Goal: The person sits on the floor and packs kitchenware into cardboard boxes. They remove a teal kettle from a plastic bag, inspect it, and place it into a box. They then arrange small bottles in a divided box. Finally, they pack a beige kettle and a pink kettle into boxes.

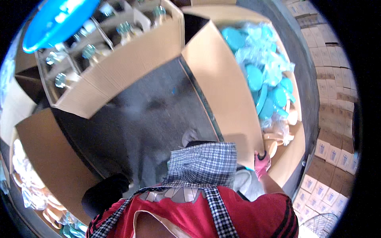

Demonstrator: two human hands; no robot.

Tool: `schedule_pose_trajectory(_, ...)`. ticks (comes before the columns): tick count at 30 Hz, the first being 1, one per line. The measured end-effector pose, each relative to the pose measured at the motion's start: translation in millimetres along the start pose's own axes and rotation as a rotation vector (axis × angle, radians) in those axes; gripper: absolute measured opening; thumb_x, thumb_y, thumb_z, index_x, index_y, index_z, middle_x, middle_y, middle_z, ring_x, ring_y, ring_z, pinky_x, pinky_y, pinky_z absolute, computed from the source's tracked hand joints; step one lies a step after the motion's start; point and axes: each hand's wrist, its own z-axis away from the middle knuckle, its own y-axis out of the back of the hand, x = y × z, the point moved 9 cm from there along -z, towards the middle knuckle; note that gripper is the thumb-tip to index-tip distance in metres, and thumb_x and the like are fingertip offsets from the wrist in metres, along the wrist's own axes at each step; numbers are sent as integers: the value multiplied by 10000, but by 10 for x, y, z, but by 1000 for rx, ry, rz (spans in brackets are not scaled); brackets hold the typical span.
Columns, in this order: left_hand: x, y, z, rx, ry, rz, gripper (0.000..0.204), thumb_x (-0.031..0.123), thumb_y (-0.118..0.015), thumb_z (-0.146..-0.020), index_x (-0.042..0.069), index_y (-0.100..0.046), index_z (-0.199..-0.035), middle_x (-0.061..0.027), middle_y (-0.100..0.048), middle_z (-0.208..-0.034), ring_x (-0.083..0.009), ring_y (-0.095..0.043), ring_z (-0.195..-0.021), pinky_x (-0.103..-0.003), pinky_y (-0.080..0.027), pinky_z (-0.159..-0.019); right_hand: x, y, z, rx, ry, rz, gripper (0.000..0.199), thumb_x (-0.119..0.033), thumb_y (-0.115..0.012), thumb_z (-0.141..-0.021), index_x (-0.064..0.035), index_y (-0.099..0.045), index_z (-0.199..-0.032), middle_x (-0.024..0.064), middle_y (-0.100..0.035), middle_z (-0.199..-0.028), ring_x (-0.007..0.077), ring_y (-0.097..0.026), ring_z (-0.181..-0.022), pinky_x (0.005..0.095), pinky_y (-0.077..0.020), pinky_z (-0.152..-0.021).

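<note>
My right hand, in a pink glove, is closed at the near corner of a long cardboard flap. That flap belongs to the open carton on my right. Inside the carton lie turquoise plastic pieces with round ends and handles, partly in clear plastic bags. Peach-coloured pieces of similar make lie at its near end, beside my right hand. On the left a black sleeve covers my bent arm; the left hand itself does not show.
A divided carton with several clear glass vessels stands at the far left, under a blue round plastic basin. Another open carton with bagged plastic pieces is on my left. Stacked boxes line the right side.
</note>
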Motion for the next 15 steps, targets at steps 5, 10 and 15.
schedule_pose_trajectory(5,-116,577,496,197,1,-11,395,334,-402,-811,89,-536,-1091,-117,-533,-1113,-255,-506,-1024,-381,-381,-870,97,-75,-56,-53,18,65,455,-398,-622,-688,-29,-500,-923,179,-560,-873,340,-530,-848,413,-418,-742)
schedule_pose_trajectory(10,195,1126,407,388,-62,-83,380,321,-405,-810,98,-540,-1087,-108,-537,-1108,-248,-511,-1017,-379,-386,-864,58,2,-12,-35,27,96,461,-419,-572,-725,-31,-490,-959,165,-558,-916,327,-528,-889,406,-414,-766)
schedule_pose_trajectory(15,774,1535,191,491,-131,-194,366,307,-408,-809,107,-544,-1084,-100,-541,-1104,-241,-516,-1010,-377,-391,-858,12,-72,-26,-37,35,166,514,-411,-573,-734,-2,-478,-1032,195,-536,-1005,344,-508,-937,413,-399,-801)
